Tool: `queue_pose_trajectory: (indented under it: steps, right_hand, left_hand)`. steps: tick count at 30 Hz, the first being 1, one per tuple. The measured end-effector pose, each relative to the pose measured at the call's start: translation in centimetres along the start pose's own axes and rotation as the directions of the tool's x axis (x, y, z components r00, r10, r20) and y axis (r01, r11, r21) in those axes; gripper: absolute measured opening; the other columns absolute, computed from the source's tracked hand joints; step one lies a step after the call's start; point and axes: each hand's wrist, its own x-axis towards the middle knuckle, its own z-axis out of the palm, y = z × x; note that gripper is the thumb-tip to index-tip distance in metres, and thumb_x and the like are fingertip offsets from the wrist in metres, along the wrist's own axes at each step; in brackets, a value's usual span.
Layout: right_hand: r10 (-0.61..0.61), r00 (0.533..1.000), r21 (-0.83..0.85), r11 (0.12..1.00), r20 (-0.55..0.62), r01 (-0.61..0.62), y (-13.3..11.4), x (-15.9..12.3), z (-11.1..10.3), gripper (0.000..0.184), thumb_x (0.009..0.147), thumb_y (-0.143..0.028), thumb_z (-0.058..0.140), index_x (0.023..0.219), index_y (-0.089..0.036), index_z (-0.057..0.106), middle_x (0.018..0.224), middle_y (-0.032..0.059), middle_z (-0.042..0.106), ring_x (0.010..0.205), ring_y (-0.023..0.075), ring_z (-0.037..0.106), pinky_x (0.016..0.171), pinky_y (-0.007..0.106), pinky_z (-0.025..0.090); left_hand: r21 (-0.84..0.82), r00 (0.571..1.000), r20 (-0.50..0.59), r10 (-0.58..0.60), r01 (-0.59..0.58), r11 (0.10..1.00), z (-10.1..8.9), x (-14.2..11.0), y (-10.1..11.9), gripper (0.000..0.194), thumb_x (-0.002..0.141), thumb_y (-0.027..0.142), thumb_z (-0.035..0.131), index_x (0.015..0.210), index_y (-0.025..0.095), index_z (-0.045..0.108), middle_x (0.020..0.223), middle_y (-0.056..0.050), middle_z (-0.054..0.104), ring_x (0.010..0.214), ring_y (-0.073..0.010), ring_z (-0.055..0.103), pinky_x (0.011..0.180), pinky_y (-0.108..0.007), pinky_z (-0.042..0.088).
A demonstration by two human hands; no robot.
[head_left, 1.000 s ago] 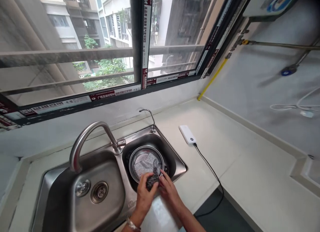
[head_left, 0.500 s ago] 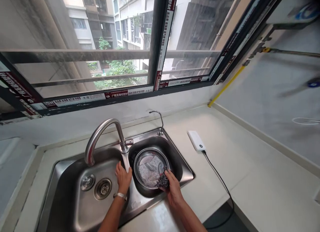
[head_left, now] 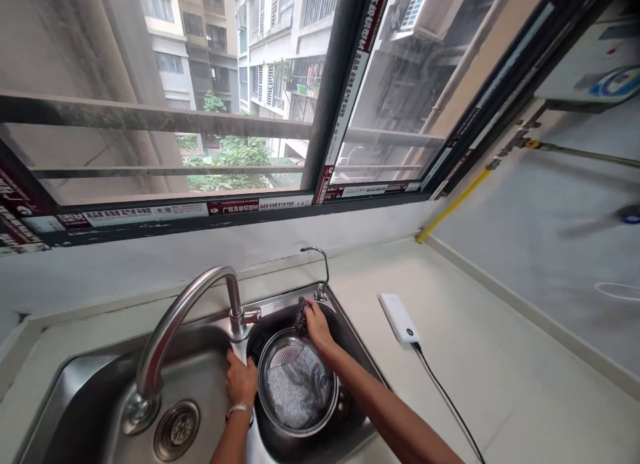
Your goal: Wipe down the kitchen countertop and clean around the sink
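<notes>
Right hand [head_left: 317, 329]: fingers closed, gripping a dark steel wool scourer [head_left: 301, 316] against the back of the right basin.
Steel wool scourer: at 10 o'clock from the right hand's palm, partly hidden by the fingers, just beside the base of the small curved spout [head_left: 326, 267].
Left hand [head_left: 241, 379]: partly curled and low in the sink, at the divider between the basins, with nothing visible in its grasp; a metal bracelet [head_left: 239, 408] sits on the wrist.
Round metal strainer [head_left: 336, 391]: in the right basin at 6 o'clock from the right hand, its rim near the left hand, holding a crumpled grey mesh cloth [head_left: 295, 392].
Stainless steel sink [head_left: 280, 301]: double basin, around both hands.
Gooseneck faucet [head_left: 185, 324]: at 11 o'clock from the left hand, its base just above the fingers.
Drain [head_left: 176, 430]: in the left basin, at 8 o'clock from the left hand.
Table [head_left: 500, 357]: pale counter around the sink, running off toward 3 o'clock.
White power bank [head_left: 399, 317]: on the table at 3 o'clock from the right hand, well clear of the sink, with a black cable [head_left: 447, 404] trailing toward 5 o'clock.
Window [head_left: 320, 104]: at 12 o'clock, beyond the sink.
</notes>
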Motion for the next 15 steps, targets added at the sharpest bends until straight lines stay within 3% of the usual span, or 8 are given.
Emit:
queue_pose_trajectory:
  steps: [4, 7, 9, 12, 15]
  right_hand:
    - [-0.232, 0.972, -0.326, 0.918, 0.025, 0.227, -1.1, 5.1, 2.6, 0.048, 0.086, -0.029, 0.058, 0.130, -0.010, 0.056, 0.119, 0.0172, 0.065, 0.114, 0.0271, 0.062, 0.107, 0.044, 0.048]
    - [-0.281, 0.956, -0.523, 0.804, 0.080, 0.281, -2.0, 8.6, 3.2, 0.038, 0.093, -0.024, 0.054, 0.128, -0.009, 0.057, 0.123, 0.0186, 0.063, 0.114, 0.0253, 0.062, 0.101, 0.039, 0.051]
    - [-0.217, 0.972, -0.675, 0.705, 0.087, 0.218, -2.5, 11.0, 3.0, 0.034, 0.098, -0.023, 0.050, 0.129, -0.011, 0.057, 0.130, 0.0181, 0.060, 0.113, 0.0233, 0.063, 0.096, 0.034, 0.052]
    - [-0.071, 0.997, -0.817, 0.575, 0.005, 0.045, -2.8, 14.5, 2.4, 0.034, 0.101, -0.015, 0.044, 0.131, -0.012, 0.059, 0.133, 0.0180, 0.061, 0.117, 0.0226, 0.062, 0.096, 0.031, 0.050]
    - [0.019, 0.997, -0.834, 0.548, -0.069, -0.068, -2.4, 17.0, 2.0, 0.040, 0.098, -0.006, 0.036, 0.128, -0.007, 0.064, 0.126, 0.0220, 0.065, 0.116, 0.0254, 0.063, 0.095, 0.033, 0.050]
  left_hand:
    - [0.031, 1.000, -0.008, 0.000, 0.000, 1.000, 0.1, 0.0, 0.3, 0.064, 0.098, 0.034, 0.038, 0.152, 0.002, 0.028, 0.120, -0.031, 0.067, 0.112, -0.0401, 0.069, 0.096, -0.049, 0.053]
    - [0.056, 0.999, -0.016, -0.036, 0.037, 0.998, 0.0, -0.2, 0.7, 0.059, 0.100, 0.033, 0.037, 0.150, 0.004, 0.031, 0.117, -0.028, 0.069, 0.110, -0.0385, 0.070, 0.095, -0.047, 0.053]
    - [0.068, 0.999, -0.013, -0.043, 0.043, 0.997, -0.1, -0.3, 0.9, 0.056, 0.101, 0.033, 0.038, 0.149, 0.005, 0.032, 0.116, -0.026, 0.070, 0.108, -0.0371, 0.071, 0.094, -0.045, 0.053]
    - [0.085, 0.998, -0.011, -0.057, 0.058, 0.995, 0.1, -0.2, 0.8, 0.055, 0.101, 0.034, 0.039, 0.149, 0.006, 0.033, 0.115, -0.026, 0.070, 0.107, -0.0368, 0.071, 0.092, -0.045, 0.053]
    - [0.110, 0.998, -0.049, -0.050, 0.055, 0.992, 0.5, 0.1, 0.4, 0.055, 0.101, 0.034, 0.043, 0.147, 0.005, 0.036, 0.112, -0.026, 0.071, 0.104, -0.0360, 0.072, 0.090, -0.043, 0.054]
